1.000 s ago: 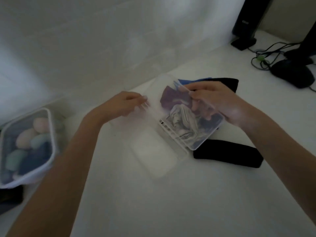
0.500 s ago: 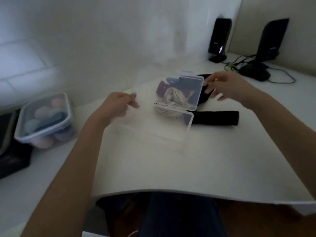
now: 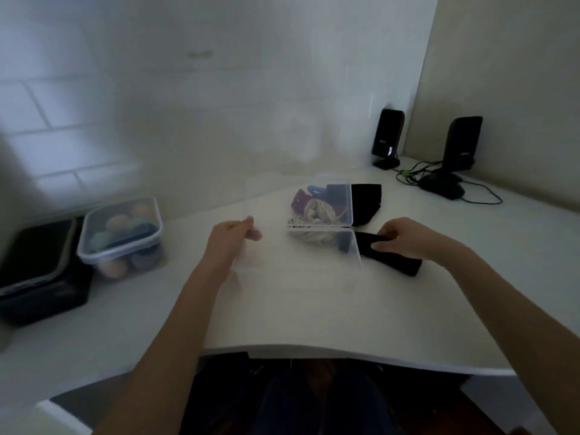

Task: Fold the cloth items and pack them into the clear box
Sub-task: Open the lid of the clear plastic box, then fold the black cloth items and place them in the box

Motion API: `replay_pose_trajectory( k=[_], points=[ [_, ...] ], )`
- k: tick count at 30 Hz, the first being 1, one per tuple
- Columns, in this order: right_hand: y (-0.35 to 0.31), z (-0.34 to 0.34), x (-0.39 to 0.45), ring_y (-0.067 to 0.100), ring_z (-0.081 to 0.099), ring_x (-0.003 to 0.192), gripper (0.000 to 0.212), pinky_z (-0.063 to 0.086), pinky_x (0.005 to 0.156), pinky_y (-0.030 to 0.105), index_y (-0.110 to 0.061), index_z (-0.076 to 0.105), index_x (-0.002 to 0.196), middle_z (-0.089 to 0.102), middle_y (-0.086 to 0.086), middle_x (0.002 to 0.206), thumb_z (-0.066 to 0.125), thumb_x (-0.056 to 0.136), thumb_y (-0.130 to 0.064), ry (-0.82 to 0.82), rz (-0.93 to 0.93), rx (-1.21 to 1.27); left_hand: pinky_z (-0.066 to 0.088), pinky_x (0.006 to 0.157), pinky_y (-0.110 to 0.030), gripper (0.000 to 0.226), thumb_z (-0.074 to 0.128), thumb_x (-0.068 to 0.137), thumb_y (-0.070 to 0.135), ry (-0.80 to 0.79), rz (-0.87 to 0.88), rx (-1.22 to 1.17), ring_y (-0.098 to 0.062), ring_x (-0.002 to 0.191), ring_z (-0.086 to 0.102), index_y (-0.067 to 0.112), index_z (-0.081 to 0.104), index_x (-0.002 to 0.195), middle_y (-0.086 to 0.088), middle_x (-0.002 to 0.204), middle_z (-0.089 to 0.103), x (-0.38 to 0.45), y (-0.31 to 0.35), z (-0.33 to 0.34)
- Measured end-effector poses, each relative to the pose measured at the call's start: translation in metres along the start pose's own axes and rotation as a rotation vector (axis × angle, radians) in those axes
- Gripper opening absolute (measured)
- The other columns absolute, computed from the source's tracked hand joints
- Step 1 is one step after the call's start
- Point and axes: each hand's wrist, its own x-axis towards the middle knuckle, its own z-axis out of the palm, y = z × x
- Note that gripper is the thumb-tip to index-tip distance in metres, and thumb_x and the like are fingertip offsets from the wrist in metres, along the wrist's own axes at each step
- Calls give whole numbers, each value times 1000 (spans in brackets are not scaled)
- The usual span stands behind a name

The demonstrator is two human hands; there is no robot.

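Note:
A clear box [image 3: 276, 246] lies on the white desk with its lid [image 3: 342, 199] standing up at the far side. Through the lid show several cloth items: a maroon one [image 3: 299, 200], a blue one [image 3: 317, 190] and a beige bundle [image 3: 317, 213]. My left hand [image 3: 233, 235] holds the box's left edge between fingers and thumb. My right hand [image 3: 405, 238] grips a folded black cloth [image 3: 392, 260] lying just right of the box. Another black cloth [image 3: 365, 202] sits behind the lid.
At the left stand a lidded container of coloured balls [image 3: 120, 237] and a black box [image 3: 37, 271]. Two black speakers [image 3: 387, 138] [image 3: 461, 142], a dark mouse [image 3: 442, 188] and cables occupy the far right corner. The desk's curved front edge [image 3: 314, 351] is near my lap.
My right hand left the lid and came down onto the folded black cloth, closing round it. The lid stands open. The camera pulled back and tilted up.

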Motion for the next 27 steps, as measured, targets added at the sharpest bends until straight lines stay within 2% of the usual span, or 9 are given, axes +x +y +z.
replay_pose_trajectory(
  k=[3,6,9,12,14,16,21,24,27],
  points=[
    [1,-23,-14,18,57,73,14,41,60,26,-13,65,89,64,9,85,65,86,-26,85,33,354,31,54,-25,37,53,91,28,13,3,24,-9,50,43,12,67,61,13,33,55,-2,0,5],
    [-4,-48,-31,15,59,78,10,42,65,26,-15,66,90,64,1,81,60,89,-24,134,-34,778,35,54,-20,36,52,91,26,35,3,90,-7,54,45,13,68,62,12,40,57,-5,-1,13],
    [-28,-53,-30,11,64,82,14,48,72,25,-13,67,98,68,0,88,58,90,-21,107,-143,932,39,53,-12,29,50,92,25,51,7,162,-10,65,53,9,67,74,9,64,62,-7,3,25],
    [-63,-42,-14,10,65,69,14,50,57,17,-9,68,94,67,2,78,59,89,-19,57,-197,933,40,64,-28,26,51,91,33,89,37,350,-22,78,54,9,57,97,-3,86,61,-11,9,33],
    [-81,-33,-1,6,64,63,12,47,52,13,-11,69,85,67,-4,67,61,89,-20,30,-235,924,39,72,-30,32,50,90,38,245,212,539,-22,83,51,12,50,108,-4,99,52,-14,14,34],
    [-94,-27,9,3,63,55,16,44,49,12,-13,68,77,67,-10,57,60,90,-18,2,-281,907,42,73,-29,31,52,89,39,318,500,489,-18,88,51,16,50,110,0,102,50,-14,27,32],
    [-102,-20,39,8,66,65,12,51,59,17,-12,70,83,70,-4,68,63,87,-21,-34,-374,926,52,76,-19,15,64,85,24,-378,450,112,-9,90,66,33,61,96,14,96,66,16,66,42],
    [-104,-12,55,11,64,61,1,54,58,19,-13,66,83,68,2,69,65,84,-12,21,-378,1058,57,81,-35,17,64,85,10,-375,373,-113,-16,86,70,25,67,91,5,86,74,39,66,56],
    [-102,-12,62,13,61,54,14,52,49,20,-9,50,90,63,11,69,63,85,-4,29,-411,1064,59,72,-30,13,59,87,8,-342,339,-211,-12,76,71,16,69,90,6,75,75,54,59,63]
  ],
)
